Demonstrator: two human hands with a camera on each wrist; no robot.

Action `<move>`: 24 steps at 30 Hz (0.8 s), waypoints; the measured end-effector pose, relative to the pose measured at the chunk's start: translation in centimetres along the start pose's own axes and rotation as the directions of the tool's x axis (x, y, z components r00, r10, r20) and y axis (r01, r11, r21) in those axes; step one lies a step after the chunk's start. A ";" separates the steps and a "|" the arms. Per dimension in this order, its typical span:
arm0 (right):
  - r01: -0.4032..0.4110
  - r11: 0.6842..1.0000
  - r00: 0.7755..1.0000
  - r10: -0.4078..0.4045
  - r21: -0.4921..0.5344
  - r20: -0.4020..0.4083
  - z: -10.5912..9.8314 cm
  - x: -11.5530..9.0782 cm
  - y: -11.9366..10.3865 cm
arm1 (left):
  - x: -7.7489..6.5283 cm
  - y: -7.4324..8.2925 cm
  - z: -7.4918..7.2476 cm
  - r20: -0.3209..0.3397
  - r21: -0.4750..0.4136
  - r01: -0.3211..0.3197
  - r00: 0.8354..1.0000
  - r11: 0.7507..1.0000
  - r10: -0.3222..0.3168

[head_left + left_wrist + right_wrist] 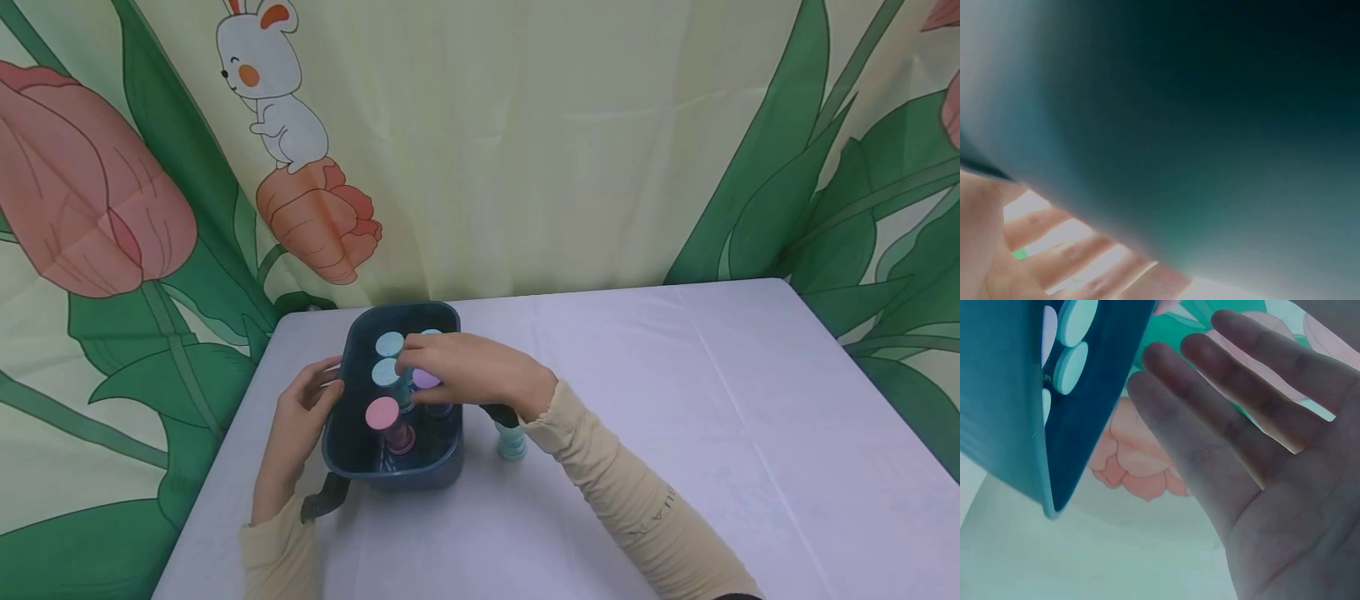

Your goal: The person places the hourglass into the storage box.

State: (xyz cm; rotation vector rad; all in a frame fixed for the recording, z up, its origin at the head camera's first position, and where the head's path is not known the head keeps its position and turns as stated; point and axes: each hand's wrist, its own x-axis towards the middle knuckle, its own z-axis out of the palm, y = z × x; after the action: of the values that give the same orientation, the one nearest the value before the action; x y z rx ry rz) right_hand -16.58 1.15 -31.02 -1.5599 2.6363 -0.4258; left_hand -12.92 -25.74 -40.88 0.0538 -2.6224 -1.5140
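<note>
A deep dark-blue bin (352, 442) holds several small upright pieces with round flat ends, shaped like sand timers: a pink one (383, 413), a purple one (425, 379) and pale blue ones (389, 343). Against the bin's outer left wall lies my left hand (300, 417), fingers extended along the side. My right hand (472, 367) reaches over the right rim, its fingertips close above the purple and blue tops. In the right wrist view, its fingers (1216, 434) are spread and fairly straight, with nothing visible in the palm.
Just right of the bin, partly hidden by my right wrist, a pale teal piece (512, 443) stands on the white-covered table (675, 400). Behind the table hangs a curtain (540, 167) printed with tulips and a rabbit. A dark strap (326, 497) is at my left wrist.
</note>
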 end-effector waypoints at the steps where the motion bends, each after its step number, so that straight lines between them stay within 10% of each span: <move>1: 0.001 1.000 1.000 -0.001 0.003 -0.007 0.0 -0.2 0.1 | 0.0 0.0 0.0 0.000 -0.002 0.000 1.000 1.000 0.000; 24: -0.027 0.998 0.991 0.033 0.049 -0.130 0.7 -4.9 2.3 | 0.0 0.0 0.1 -0.002 -0.024 -0.007 1.000 1.000 0.007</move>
State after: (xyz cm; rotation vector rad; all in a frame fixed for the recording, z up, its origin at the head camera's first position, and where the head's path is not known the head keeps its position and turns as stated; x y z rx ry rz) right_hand -15.95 6.31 -32.76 -1.5264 2.7194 -0.6045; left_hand -12.93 -25.62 -40.92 0.0438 -2.6003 -1.5417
